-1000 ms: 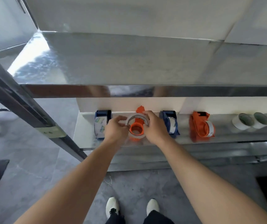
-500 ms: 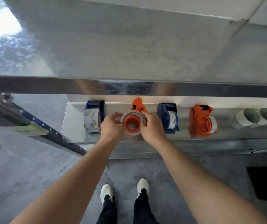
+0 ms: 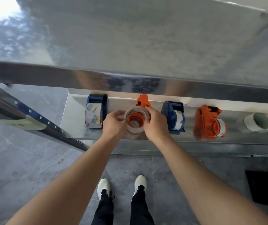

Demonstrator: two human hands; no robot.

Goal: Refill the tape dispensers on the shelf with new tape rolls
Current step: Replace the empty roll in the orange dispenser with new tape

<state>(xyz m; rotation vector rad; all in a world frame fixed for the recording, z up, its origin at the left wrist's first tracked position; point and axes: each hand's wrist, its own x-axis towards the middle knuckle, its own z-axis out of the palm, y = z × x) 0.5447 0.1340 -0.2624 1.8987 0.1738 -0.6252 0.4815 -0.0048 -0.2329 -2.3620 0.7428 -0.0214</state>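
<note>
1. Left hand (image 3: 113,123): grasping; fingers curled onto the left rim of the tape roll (image 3: 136,110), thumb and forefinger pinching at its edge. Whether they hold a loose tape end cannot be told

2. Right hand (image 3: 156,124): grasping; fingers wrapped round the right rim of the same roll, fingertips (image 3: 147,108) at its far side

3. Tape roll: pale and translucent, directly between the two hands and touching both. It sits round the orange hub (image 3: 135,118). Its open core faces up towards the person, so the roll axis stands roughly upright from the shelf (image 3: 75,124)

4. Orange dispenser (image 3: 143,101): under and just beyond the hands. Its long axis runs straight away from them towards the shelf back, nose at the far end. Judged: seating is under way. The coming move turns on pressing the roll down along the hub axis, then leading tape away from the hands to the nose. Both hands are equally near

5. Blue dispenser (image 3: 96,114): just outside the left hand, holding a labelled roll

6. Second blue dispenser (image 3: 174,118): just outside the right hand, loaded

7. Second orange dispenser (image 3: 208,122): further beyond the right hand, loaded

8. Spare rolls (image 3: 256,121): two, well apart from the right hand, at the shelf's end

9. Upper shelf (image 3: 130,46): above and beyond both hands, a grey sheet
</note>
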